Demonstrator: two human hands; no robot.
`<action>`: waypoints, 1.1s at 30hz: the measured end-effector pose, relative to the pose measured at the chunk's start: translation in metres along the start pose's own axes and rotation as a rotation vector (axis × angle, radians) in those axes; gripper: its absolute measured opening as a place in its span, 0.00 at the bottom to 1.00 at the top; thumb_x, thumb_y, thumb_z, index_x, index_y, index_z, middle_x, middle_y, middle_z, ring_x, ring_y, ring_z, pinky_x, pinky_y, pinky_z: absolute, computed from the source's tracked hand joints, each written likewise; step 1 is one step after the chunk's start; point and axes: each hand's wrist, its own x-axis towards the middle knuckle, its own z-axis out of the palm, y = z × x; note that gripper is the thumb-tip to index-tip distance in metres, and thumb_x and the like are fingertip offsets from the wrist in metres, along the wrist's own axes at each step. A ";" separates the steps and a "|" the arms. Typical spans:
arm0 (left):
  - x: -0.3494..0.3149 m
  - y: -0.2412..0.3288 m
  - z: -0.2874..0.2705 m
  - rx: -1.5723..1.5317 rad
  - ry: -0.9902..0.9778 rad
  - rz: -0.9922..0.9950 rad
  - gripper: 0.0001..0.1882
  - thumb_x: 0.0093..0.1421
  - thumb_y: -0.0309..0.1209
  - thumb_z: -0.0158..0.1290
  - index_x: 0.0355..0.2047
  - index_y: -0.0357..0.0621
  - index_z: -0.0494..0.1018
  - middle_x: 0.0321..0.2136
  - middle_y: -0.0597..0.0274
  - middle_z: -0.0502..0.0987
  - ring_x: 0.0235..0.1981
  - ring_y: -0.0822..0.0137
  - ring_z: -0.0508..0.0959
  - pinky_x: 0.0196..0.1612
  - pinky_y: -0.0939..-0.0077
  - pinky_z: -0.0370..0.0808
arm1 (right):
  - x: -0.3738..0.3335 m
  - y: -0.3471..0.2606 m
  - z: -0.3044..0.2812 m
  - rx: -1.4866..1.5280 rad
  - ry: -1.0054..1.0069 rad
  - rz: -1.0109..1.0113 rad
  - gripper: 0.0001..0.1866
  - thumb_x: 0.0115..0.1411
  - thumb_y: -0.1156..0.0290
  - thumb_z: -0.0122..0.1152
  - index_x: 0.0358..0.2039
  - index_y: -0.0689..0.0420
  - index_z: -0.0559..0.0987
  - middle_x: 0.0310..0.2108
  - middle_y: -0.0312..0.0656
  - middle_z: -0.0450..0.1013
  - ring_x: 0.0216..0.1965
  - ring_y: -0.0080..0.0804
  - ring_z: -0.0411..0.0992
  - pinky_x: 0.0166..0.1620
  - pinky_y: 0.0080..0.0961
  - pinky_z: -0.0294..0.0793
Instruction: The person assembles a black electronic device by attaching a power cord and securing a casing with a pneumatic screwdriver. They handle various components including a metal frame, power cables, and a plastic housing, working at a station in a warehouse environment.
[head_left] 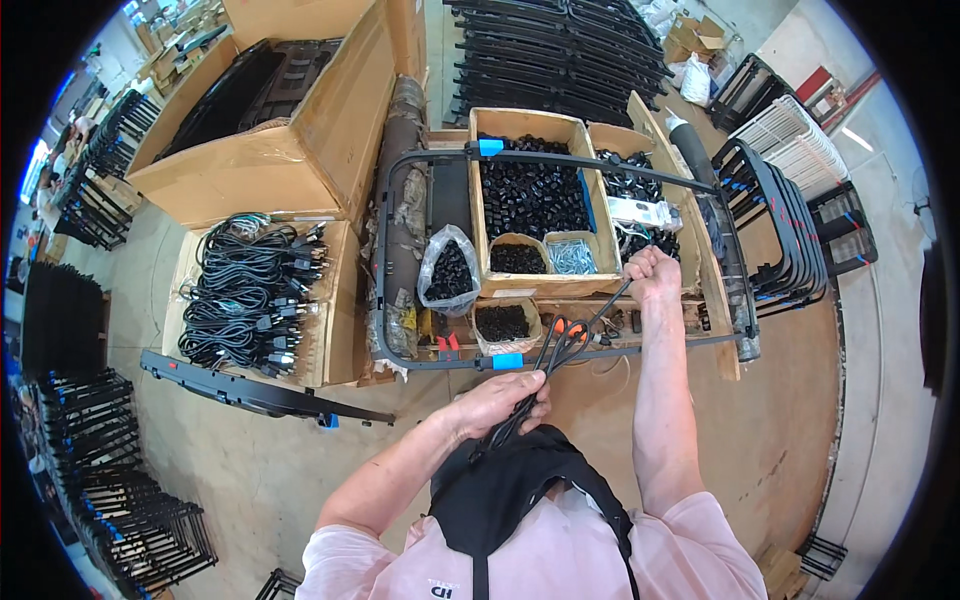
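Our left hand (pixel 500 400) curls around a thin, looped black cable (pixel 513 422); our fisted right hand (pixel 652 272) grips it farther up.

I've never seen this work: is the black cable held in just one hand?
No: the left hand grips the black cable, and the right hand holds it farther along.

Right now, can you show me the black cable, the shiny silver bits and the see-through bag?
Black cable (pixel 549 362): head view, on its bunched strands.
Shiny silver bits (pixel 572 257): head view, on the middle of the pile.
See-through bag (pixel 458 305): head view, on the plastic near its lower edge.
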 end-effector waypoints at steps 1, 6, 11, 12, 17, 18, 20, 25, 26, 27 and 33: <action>-0.002 -0.003 0.002 0.049 0.013 0.014 0.21 0.81 0.50 0.42 0.40 0.46 0.70 0.33 0.64 0.73 0.32 0.68 0.74 0.36 0.73 0.73 | 0.003 -0.004 0.000 -0.007 0.008 -0.003 0.19 0.79 0.64 0.42 0.27 0.51 0.66 0.16 0.26 0.53 0.13 0.20 0.47 0.20 0.24 0.47; -0.012 -0.007 0.029 0.312 0.165 0.029 0.22 0.82 0.48 0.40 0.40 0.44 0.70 0.32 0.63 0.73 0.32 0.69 0.74 0.38 0.71 0.73 | 0.019 -0.033 -0.021 0.003 0.019 -0.049 0.20 0.79 0.64 0.40 0.24 0.48 0.63 0.16 0.27 0.51 0.13 0.22 0.47 0.20 0.25 0.47; -0.019 -0.020 0.040 0.941 0.367 0.105 0.23 0.81 0.47 0.40 0.41 0.40 0.72 0.30 0.57 0.76 0.31 0.64 0.78 0.41 0.66 0.76 | -0.019 -0.040 -0.028 -0.117 -0.133 -0.171 0.14 0.81 0.62 0.43 0.37 0.52 0.69 0.22 0.26 0.57 0.17 0.20 0.51 0.22 0.24 0.51; -0.021 -0.027 0.036 1.084 0.422 0.139 0.22 0.81 0.46 0.41 0.41 0.39 0.72 0.30 0.56 0.76 0.32 0.60 0.79 0.42 0.64 0.76 | -0.040 -0.043 -0.026 -0.170 -0.184 -0.161 0.14 0.81 0.60 0.46 0.39 0.53 0.72 0.23 0.25 0.58 0.19 0.18 0.52 0.23 0.21 0.52; -0.024 -0.041 0.035 1.399 0.528 0.054 0.19 0.78 0.44 0.45 0.44 0.39 0.74 0.36 0.44 0.80 0.45 0.42 0.81 0.48 0.49 0.75 | -0.133 -0.057 -0.023 -0.226 -0.417 -0.074 0.13 0.81 0.60 0.49 0.47 0.55 0.76 0.23 0.24 0.58 0.19 0.15 0.52 0.23 0.19 0.52; -0.024 -0.030 0.047 1.450 0.534 -0.079 0.19 0.76 0.44 0.49 0.51 0.39 0.75 0.45 0.42 0.81 0.52 0.42 0.80 0.52 0.47 0.75 | -0.146 -0.059 -0.027 -0.241 -0.456 -0.053 0.13 0.80 0.60 0.50 0.48 0.55 0.76 0.24 0.24 0.58 0.19 0.15 0.52 0.23 0.18 0.52; -0.027 -0.032 0.061 1.703 0.716 0.082 0.21 0.73 0.44 0.53 0.55 0.38 0.75 0.51 0.42 0.80 0.55 0.42 0.79 0.55 0.48 0.75 | -0.167 -0.066 -0.035 -0.228 -0.516 0.001 0.13 0.80 0.60 0.50 0.50 0.55 0.76 0.24 0.24 0.58 0.20 0.14 0.52 0.23 0.18 0.51; -0.019 0.018 0.135 1.325 1.011 0.594 0.35 0.62 0.34 0.66 0.67 0.39 0.69 0.63 0.41 0.74 0.66 0.44 0.73 0.68 0.54 0.70 | -0.204 -0.061 -0.058 -0.254 -0.712 0.216 0.13 0.81 0.61 0.49 0.50 0.55 0.76 0.24 0.25 0.56 0.19 0.15 0.50 0.22 0.17 0.51; -0.013 0.024 0.149 1.356 1.022 0.688 0.37 0.60 0.32 0.68 0.68 0.39 0.68 0.64 0.43 0.73 0.67 0.45 0.71 0.69 0.54 0.69 | -0.211 -0.057 -0.061 -0.240 -0.718 0.276 0.13 0.81 0.61 0.49 0.50 0.56 0.76 0.23 0.26 0.55 0.19 0.15 0.50 0.22 0.17 0.51; -0.007 0.027 0.163 1.389 1.041 0.780 0.39 0.57 0.30 0.69 0.68 0.39 0.68 0.66 0.44 0.72 0.69 0.45 0.70 0.71 0.54 0.67 | -0.218 -0.053 -0.064 -0.227 -0.747 0.332 0.13 0.81 0.61 0.49 0.51 0.56 0.76 0.23 0.26 0.55 0.19 0.15 0.50 0.22 0.18 0.51; 0.041 -0.024 0.166 0.952 0.896 0.834 0.26 0.68 0.32 0.63 0.63 0.39 0.72 0.47 0.52 0.83 0.51 0.56 0.82 0.63 0.58 0.76 | -0.236 -0.044 -0.087 -0.178 -0.900 0.566 0.14 0.81 0.62 0.49 0.52 0.58 0.77 0.23 0.27 0.54 0.19 0.16 0.49 0.23 0.19 0.52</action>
